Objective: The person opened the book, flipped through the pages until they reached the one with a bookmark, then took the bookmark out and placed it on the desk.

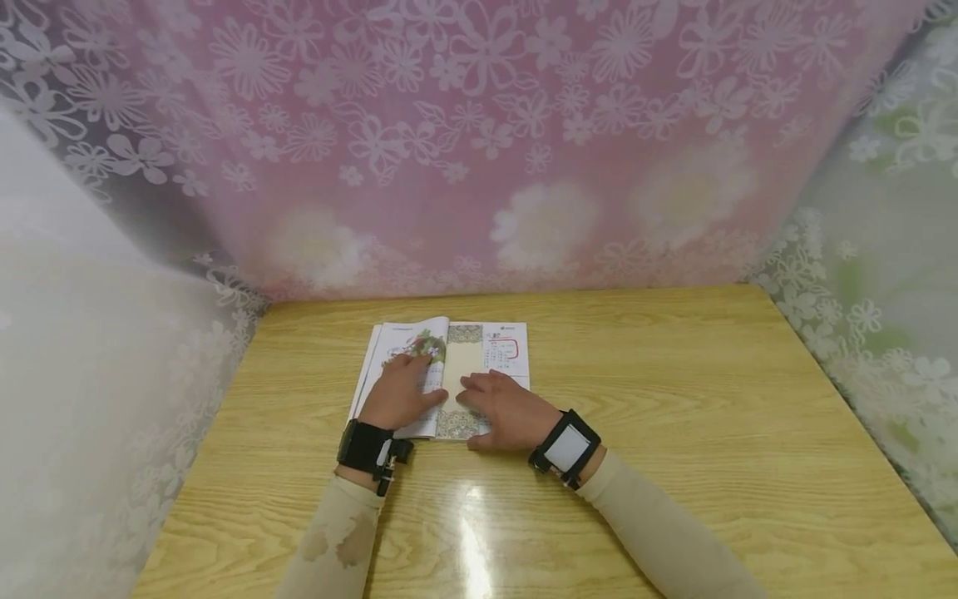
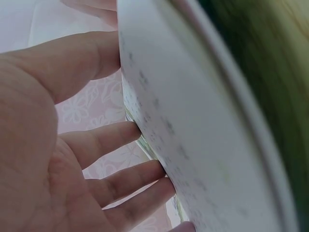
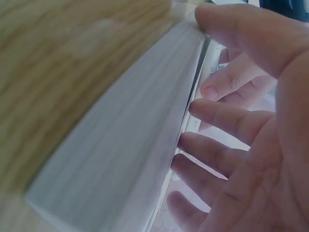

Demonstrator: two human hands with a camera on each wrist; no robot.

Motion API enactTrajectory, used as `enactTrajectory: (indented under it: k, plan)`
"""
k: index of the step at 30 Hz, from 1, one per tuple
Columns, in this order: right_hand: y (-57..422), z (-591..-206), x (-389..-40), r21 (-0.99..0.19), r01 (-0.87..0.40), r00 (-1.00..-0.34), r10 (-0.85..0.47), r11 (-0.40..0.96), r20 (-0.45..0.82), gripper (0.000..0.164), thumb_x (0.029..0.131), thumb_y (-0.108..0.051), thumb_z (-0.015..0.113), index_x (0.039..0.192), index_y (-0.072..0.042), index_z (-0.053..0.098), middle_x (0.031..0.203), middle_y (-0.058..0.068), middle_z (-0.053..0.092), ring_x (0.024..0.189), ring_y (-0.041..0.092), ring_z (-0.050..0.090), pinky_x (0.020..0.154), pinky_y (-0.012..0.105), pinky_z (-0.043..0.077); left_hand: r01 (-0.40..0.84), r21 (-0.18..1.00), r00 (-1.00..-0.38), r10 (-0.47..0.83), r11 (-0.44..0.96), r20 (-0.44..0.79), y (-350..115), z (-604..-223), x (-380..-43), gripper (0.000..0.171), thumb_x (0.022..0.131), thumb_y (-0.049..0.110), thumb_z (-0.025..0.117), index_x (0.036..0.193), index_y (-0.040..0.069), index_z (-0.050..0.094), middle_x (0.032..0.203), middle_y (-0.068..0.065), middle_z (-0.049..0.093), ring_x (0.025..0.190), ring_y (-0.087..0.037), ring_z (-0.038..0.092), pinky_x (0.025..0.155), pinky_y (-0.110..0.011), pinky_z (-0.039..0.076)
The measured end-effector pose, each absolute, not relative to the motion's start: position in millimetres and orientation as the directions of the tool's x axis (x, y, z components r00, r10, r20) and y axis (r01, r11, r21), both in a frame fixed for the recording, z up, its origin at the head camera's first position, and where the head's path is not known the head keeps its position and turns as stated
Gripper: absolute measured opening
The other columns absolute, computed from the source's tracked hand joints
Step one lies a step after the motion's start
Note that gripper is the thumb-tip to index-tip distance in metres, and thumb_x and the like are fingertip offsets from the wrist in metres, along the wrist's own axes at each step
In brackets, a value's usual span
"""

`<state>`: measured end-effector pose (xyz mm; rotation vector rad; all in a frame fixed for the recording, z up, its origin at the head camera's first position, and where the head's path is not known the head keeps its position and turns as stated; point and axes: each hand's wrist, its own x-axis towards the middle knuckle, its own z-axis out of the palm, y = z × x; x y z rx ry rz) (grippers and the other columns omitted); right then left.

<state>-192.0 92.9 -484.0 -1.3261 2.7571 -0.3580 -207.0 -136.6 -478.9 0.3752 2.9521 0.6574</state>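
An open book (image 1: 516, 334) lies on the wooden table, its left pages bulging up near the spine. My left hand (image 1: 397, 391) rests on the left page, over a printed green-and-purple picture (image 1: 425, 345), fingers spread. Along the inner side of the right page runs a cream paper strip (image 1: 462, 358) with lace-patterned ends. Fingertips of my right hand (image 1: 512, 408) touch this strip, with the thumb near the book's lower edge. In the left wrist view, fingertips (image 2: 130, 129) press on the page. The right wrist view shows the thick page edges (image 3: 120, 125) beside my fingers.
The wooden table (image 1: 674, 399) extends to both sides and in front of the book. A pink flowered curtain (image 1: 486, 166) stands behind its far edge, with pale flowered sheets (image 1: 883, 274) at the sides. Each wrist bears a black strap with a camera.
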Motion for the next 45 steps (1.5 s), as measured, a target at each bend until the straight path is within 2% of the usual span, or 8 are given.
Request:
enactTrajectory:
  k: [8,13,17,22,29,33,40,45]
  plan:
    - [93.3,-477.4,-187.9,-0.214,-0.773,-0.621,-0.782,0.598,0.057,0.055,0.087,-0.048,0.064,0.130,-0.013,0.061,0.140,0.009,0.049,0.130,0.026,0.043,0.109,0.038,0.026,0.213,0.431,-0.965,0.257,0.877,-0.045,-134.4,-478.2,-205.5,0.076,0.088,0.047,0.065,0.148,0.009,0.039,0.138,-0.021,0.042,0.123,-0.035,0.044,0.093,-0.047,0.042]
    - [87.8,-474.5,-187.8,-0.200,-0.793,-0.603,-0.787,0.575,0.128,0.048,0.085,-0.048,0.066,0.119,-0.014,0.067,0.116,0.002,0.063,0.106,0.019,0.057,0.095,0.034,0.040,0.217,0.407,-0.966,0.256,0.887,-0.043,-133.8,-477.7,-206.9,0.076,0.088,0.046,0.065,0.148,0.007,0.039,0.136,-0.022,0.043,0.121,-0.036,0.044,0.092,-0.046,0.043]
    - [77.9,-482.1,-185.6,-0.150,-0.805,-0.592,-0.792,0.574,0.148,0.059,0.078,-0.057,0.070,0.119,-0.014,0.066,0.092,-0.005,0.050,0.083,0.014,0.047,0.076,0.028,0.040,0.214,0.405,-0.967,0.252,0.889,-0.044,-134.5,-477.3,-207.5,0.076,0.088,0.046,0.065,0.149,0.008,0.039,0.137,-0.022,0.043,0.122,-0.036,0.044,0.092,-0.047,0.043]
    - [69.7,-484.5,-176.2,-0.075,-0.812,-0.584,-0.803,0.579,0.117,0.068,0.071,-0.061,0.072,0.119,-0.014,0.064,0.086,-0.004,0.040,0.079,0.015,0.039,0.071,0.028,0.037,0.230,0.410,-0.962,0.269,0.883,-0.039,-134.6,-478.1,-207.7,0.076,0.088,0.046,0.064,0.149,0.007,0.038,0.138,-0.023,0.042,0.124,-0.038,0.043,0.093,-0.048,0.042]
    - [73.0,-467.6,-166.2,-0.084,-0.848,-0.529,-0.836,0.523,0.147,0.012,0.084,-0.033,0.066,0.079,-0.022,0.064,0.070,-0.010,0.046,0.060,0.007,0.044,0.055,0.022,0.038,0.226,0.421,-0.967,0.256,0.879,-0.015,-135.9,-477.5,-205.6,0.075,0.088,0.045,0.065,0.147,0.007,0.040,0.137,-0.023,0.043,0.123,-0.038,0.044,0.092,-0.048,0.043]
    - [80.2,-461.2,-160.0,-0.062,-0.895,-0.444,-0.874,0.441,0.197,0.030,0.087,-0.017,0.061,0.062,-0.027,0.049,0.057,-0.014,0.036,0.049,0.001,0.037,0.048,0.017,0.032,0.229,0.441,-0.965,0.261,0.868,-0.013,-137.0,-477.3,-204.6,0.074,0.088,0.044,0.065,0.147,0.007,0.041,0.138,-0.024,0.042,0.125,-0.040,0.042,0.094,-0.050,0.041]
    - [115.1,-436.6,-150.7,-0.274,-0.925,-0.347,-0.881,0.265,0.320,0.022,0.092,-0.016,0.058,0.075,-0.028,0.061,0.065,-0.021,0.045,0.055,-0.007,0.037,0.052,0.009,0.032,0.234,0.422,-0.964,0.266,0.876,-0.018,-136.7,-480.2,-206.6,0.073,0.089,0.047,0.063,0.147,0.009,0.041,0.141,-0.023,0.041,0.128,-0.040,0.039,0.096,-0.050,0.040]
    - [157.8,-394.8,-159.1,-0.442,-0.862,-0.447,-0.787,0.250,0.426,0.017,0.092,-0.010,0.060,0.096,-0.019,0.073,0.084,-0.018,0.062,0.061,-0.005,0.049,0.054,0.012,0.041,0.236,0.413,-0.963,0.267,0.880,-0.018,-137.3,-480.6,-207.5,0.073,0.089,0.046,0.063,0.147,0.008,0.041,0.141,-0.024,0.040,0.129,-0.041,0.038,0.096,-0.051,0.039]
